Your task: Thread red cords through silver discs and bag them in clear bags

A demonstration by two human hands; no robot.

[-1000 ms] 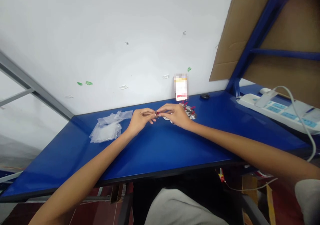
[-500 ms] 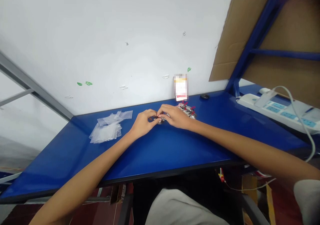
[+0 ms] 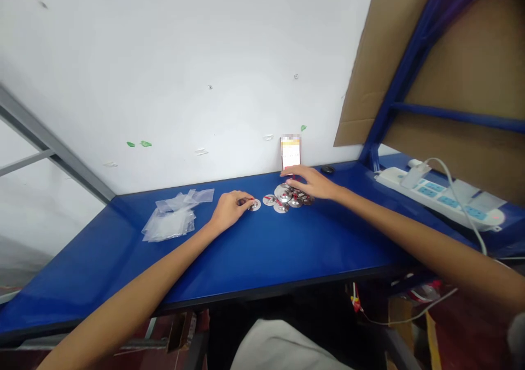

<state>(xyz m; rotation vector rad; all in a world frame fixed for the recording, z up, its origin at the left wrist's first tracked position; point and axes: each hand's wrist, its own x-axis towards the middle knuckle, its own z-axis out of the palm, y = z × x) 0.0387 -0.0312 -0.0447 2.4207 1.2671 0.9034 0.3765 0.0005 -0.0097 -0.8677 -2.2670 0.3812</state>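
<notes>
My left hand (image 3: 229,210) is closed in a pinch at the red cord of a small silver finger cymbal (image 3: 255,205), a round disc with a domed middle. To its right lies a loose pile of finger cymbals (image 3: 283,193), several of them overlapping, with red cords at their centres. Over the back right of this pile is my right hand (image 3: 314,184), its thumb and fingers apart and nothing visible between them. The hand covers some of the cymbals.
Clear plastic bags (image 3: 172,219) lie stacked on the blue table (image 3: 254,255) at the left. A lit phone (image 3: 291,155) leans on the white wall behind the cymbals. A round black object (image 3: 327,169) and a white power strip (image 3: 438,195) are farther right.
My hands have come apart: the right one has moved right, over the pile, while the left stays with one cymbal. More of the cymbals now show. The camera view has shifted slightly.
</notes>
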